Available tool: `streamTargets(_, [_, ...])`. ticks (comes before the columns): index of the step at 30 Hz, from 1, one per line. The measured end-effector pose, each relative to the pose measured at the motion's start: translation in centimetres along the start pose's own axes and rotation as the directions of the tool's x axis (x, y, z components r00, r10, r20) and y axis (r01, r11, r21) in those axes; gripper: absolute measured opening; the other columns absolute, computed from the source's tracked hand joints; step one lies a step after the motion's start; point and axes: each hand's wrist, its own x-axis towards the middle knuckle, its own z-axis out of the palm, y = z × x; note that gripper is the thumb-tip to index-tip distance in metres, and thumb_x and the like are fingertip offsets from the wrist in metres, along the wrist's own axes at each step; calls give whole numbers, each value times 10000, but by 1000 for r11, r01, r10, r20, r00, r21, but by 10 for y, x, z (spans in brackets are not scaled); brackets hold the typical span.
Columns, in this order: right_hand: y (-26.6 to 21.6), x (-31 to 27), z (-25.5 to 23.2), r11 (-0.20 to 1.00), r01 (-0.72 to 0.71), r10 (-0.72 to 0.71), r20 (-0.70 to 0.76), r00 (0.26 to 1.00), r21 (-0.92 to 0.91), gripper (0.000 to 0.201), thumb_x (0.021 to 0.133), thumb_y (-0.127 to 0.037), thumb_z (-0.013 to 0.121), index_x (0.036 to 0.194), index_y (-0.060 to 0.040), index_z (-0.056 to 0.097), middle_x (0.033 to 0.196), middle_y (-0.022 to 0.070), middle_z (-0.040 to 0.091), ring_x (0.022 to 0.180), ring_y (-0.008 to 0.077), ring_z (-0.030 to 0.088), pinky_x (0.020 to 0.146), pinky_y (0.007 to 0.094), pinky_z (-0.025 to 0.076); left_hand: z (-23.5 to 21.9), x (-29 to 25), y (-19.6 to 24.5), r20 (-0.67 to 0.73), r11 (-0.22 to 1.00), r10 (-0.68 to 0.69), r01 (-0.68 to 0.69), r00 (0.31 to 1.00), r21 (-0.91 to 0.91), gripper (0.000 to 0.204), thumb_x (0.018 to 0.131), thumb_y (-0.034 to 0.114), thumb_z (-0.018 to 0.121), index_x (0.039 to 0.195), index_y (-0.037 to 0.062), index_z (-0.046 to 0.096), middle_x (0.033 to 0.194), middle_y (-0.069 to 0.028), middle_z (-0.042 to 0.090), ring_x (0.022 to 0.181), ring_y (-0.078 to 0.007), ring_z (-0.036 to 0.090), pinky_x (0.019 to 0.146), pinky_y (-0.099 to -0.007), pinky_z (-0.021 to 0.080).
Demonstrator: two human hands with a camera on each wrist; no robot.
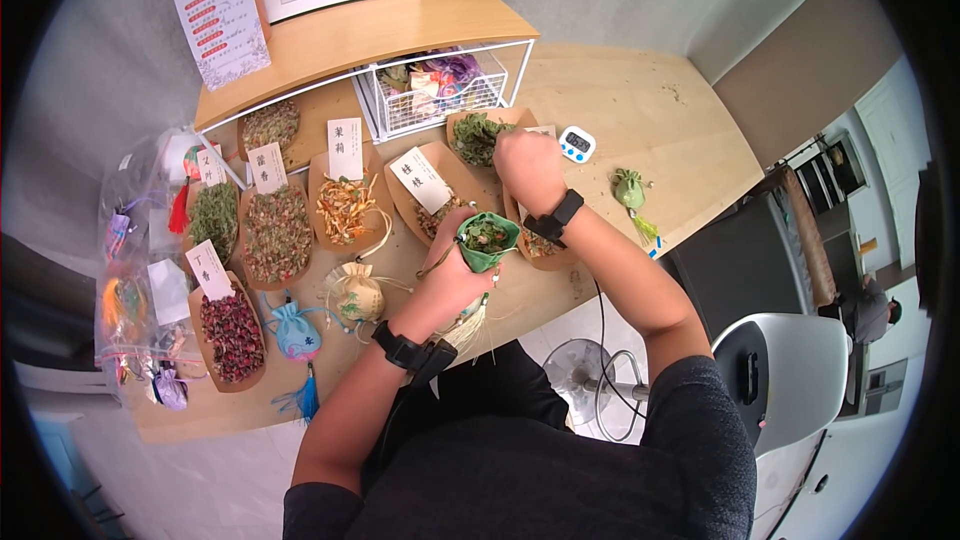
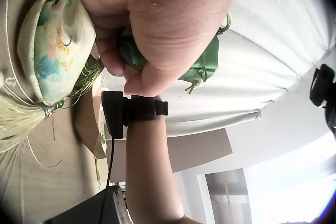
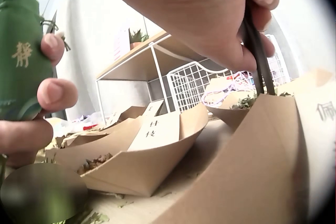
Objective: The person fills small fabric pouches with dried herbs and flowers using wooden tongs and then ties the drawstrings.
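Observation:
My left hand (image 1: 455,285) grips a green drawstring pouch (image 1: 482,259) upright, its mouth spread wide and dried leaves showing inside. The pouch (image 3: 20,45) carries a gold character on its front in the right wrist view. Over a paper tray (image 1: 520,116) of dried green leaves (image 1: 480,138) at the back, my right hand (image 1: 530,172) pinches dark tweezers (image 3: 256,50). Their two prongs point down at the leaves, and the tips are hidden behind a nearer tray's wall. A cream pouch (image 2: 58,50) with a painted pattern lies near my left hand.
Several labelled paper trays of dried herbs and flowers, including dark red buds (image 1: 232,335), line the table. A blue pouch (image 1: 293,330) lies front left. A white timer (image 1: 576,144) and another green pouch (image 1: 629,189) lie to the right. Behind stand a wooden shelf (image 1: 480,15) and wire basket (image 1: 440,105).

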Motion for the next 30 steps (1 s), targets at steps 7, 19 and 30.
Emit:
streamTargets(7, [40, 14, -5, 936, -150, 134, 73, 988, 319, 193, 858, -225, 732, 757, -61, 714, 723, 141, 687, 664, 359, 690, 594, 460, 561, 0, 0, -2, -11, 1000, 11, -11, 1000, 16, 598, 789, 24, 765, 1324, -13, 500, 1315, -121, 505, 1230, -271, 547, 1074, -349, 425])
streamTargets(19, [47, 46, -5, 885, 343, -316, -134, 939, 314, 109, 787, -78, 663, 872, -116, 722, 873, 73, 621, 842, 271, 679, 701, 406, 573, 1, 1, -8, -26, 1000, 6, -6, 1000, -7, 669, 767, 18, 789, 1351, 5, 463, 1289, -144, 526, 1215, -282, 566, 1059, -364, 444])
streamTargets(30, [69, 41, -22, 833, 394, -408, -52, 912, 388, 171, 782, -36, 650, 893, -101, 762, 871, 92, 638, 865, 294, 671, 738, 420, 555, 1, 0, -4, -9, 998, -9, 8, 1000, -60, 620, 789, 31, 776, 1332, -7, 479, 1298, -136, 512, 1232, -279, 545, 1064, -360, 434])
